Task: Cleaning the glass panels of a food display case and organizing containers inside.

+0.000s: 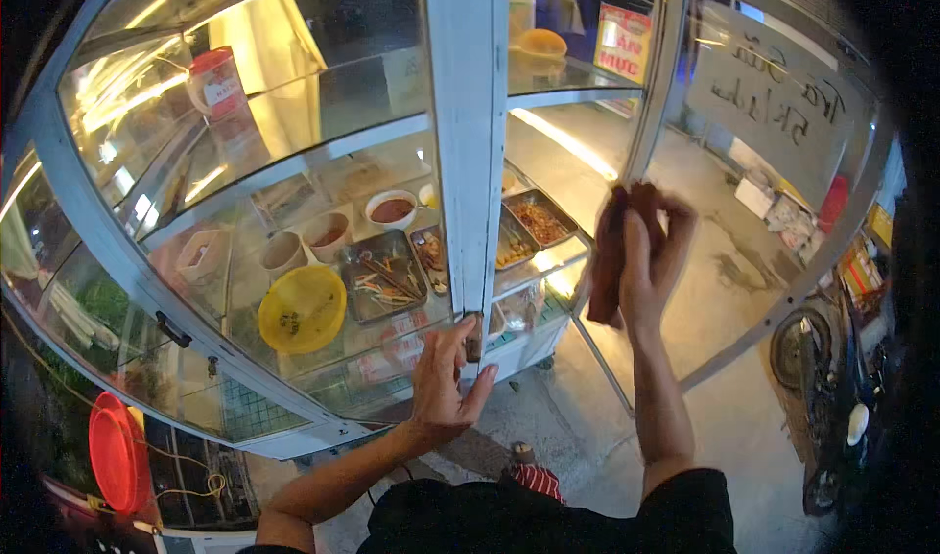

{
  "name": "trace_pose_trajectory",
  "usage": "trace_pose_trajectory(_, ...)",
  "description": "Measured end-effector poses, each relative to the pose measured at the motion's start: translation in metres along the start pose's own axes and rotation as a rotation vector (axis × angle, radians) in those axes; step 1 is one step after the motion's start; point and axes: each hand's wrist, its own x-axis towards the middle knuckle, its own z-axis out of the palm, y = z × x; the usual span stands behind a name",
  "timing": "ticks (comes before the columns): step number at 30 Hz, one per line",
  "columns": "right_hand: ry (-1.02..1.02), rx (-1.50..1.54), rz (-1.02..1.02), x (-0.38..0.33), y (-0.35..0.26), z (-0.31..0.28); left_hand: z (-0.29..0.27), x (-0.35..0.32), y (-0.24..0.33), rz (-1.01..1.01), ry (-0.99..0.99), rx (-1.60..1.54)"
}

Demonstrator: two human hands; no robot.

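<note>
Two hands are at a glass cabinet (127, 270). Left hand (446, 383): fingertips at a brown latch (474, 339) low on the white post (470, 162), thumb apart; whether they grip it cannot be told. Right hand (650, 265): fingers clamped on a brown cloth (608, 265), blurred, which lies between thumb and fingers and hangs to their left, near the door frame (659, 94); contact with the frame cannot be told. On the cabinet's surface: yellow bowl (318, 293), metal tray (357, 309), white bowl (392, 228). Room: red basin (117, 456) far left, concrete floor (587, 461) below, paper sign (764, 114) right.
</note>
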Motion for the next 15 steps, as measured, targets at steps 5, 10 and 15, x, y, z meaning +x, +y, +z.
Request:
trace_pose_trajectory(5,-0.056,0.097,-0.188,0.114,0.063,0.045,0.005,-0.012,0.014,-0.136,0.035,-0.01)
trace_pose_trajectory(10,0.067,-0.254,-0.393,0.242,0.144,0.077,0.001,-0.032,0.01,-0.118,0.166,0.228)
trace_pose_trajectory(15,-0.442,-0.927,-0.786,0.34,0.321,0.048,-0.001,-0.084,0.026,-0.248,0.311,0.252)
